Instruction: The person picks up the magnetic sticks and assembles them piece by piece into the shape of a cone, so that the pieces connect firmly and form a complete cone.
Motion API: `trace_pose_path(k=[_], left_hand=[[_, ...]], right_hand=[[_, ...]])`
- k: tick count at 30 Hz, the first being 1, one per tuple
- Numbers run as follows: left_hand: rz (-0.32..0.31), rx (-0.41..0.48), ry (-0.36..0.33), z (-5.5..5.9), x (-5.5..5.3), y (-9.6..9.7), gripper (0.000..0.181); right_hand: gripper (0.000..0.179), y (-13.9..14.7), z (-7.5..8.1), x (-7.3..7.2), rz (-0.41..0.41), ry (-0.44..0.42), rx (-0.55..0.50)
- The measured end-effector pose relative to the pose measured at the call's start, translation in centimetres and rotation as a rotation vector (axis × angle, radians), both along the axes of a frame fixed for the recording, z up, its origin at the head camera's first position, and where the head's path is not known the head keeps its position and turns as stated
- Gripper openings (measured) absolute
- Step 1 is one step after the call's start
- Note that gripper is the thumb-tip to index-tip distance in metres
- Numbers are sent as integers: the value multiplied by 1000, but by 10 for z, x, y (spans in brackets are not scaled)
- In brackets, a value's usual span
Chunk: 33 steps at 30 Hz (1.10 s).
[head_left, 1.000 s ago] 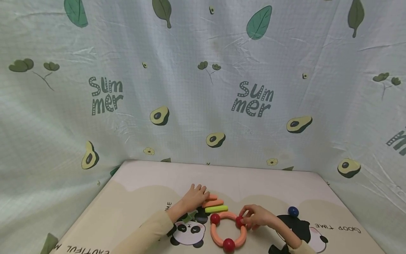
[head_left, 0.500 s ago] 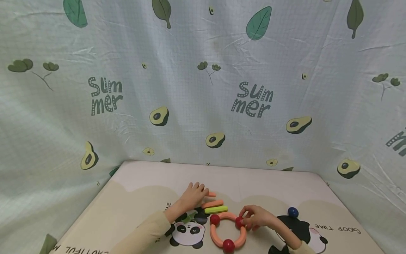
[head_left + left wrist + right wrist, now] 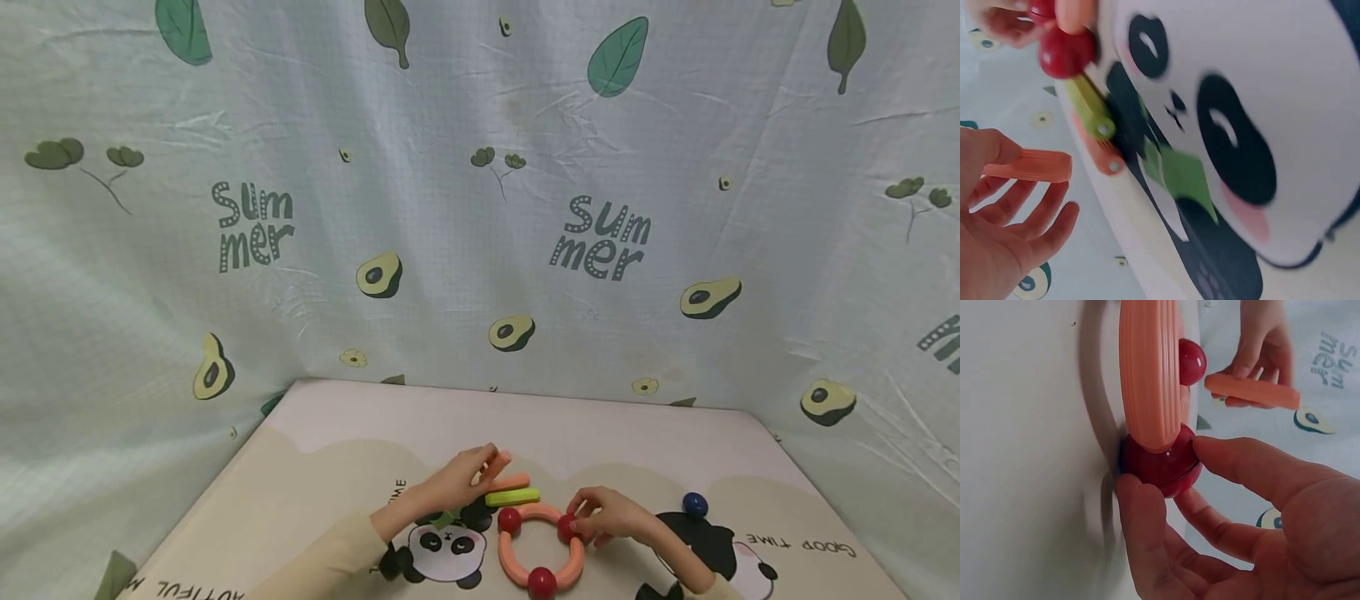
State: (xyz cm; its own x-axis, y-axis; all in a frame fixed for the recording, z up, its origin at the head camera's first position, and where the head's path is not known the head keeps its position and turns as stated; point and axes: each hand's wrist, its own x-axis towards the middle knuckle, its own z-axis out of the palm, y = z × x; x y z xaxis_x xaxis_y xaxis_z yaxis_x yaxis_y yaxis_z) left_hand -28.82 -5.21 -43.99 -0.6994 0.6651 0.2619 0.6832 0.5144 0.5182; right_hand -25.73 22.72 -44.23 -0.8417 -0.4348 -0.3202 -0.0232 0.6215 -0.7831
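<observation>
Left hand (image 3: 457, 483) holds orange stick (image 3: 497, 463); right hand (image 3: 611, 517) pinches red ball (image 3: 566, 527).

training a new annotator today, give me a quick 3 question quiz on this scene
1. True or false: the left hand holds an orange stick lifted off the mat.
2. Multiple choice: what do the fingers of the right hand pinch? A) the blue ball B) a red ball on the orange ring C) the yellow-green stick
3. Fill in: how many red balls sit on the ring in the head view?

Key: 1. True. 2. B. 3. Three.
</observation>
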Motion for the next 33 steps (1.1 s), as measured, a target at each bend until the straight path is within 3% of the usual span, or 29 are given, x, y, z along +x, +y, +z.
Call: trace_pose_path(k=[3, 12, 17, 26, 33], left_hand=[[-31, 95, -84, 2, 4, 2, 14], [-10, 297, -378, 3, 13, 0, 41], [-19, 399, -503, 0, 19, 0, 45], [-24, 480, -649, -5, 28, 4, 42], [-51, 446, -624, -6, 29, 3, 38]], right_hand=[[23, 2, -1, 0, 3, -11, -18], [23, 5, 2, -1, 15, -9, -65], [27, 5, 1, -1, 22, -7, -84], [27, 5, -5, 0, 36, -19, -108], [29, 5, -7, 0, 125, -42, -161]])
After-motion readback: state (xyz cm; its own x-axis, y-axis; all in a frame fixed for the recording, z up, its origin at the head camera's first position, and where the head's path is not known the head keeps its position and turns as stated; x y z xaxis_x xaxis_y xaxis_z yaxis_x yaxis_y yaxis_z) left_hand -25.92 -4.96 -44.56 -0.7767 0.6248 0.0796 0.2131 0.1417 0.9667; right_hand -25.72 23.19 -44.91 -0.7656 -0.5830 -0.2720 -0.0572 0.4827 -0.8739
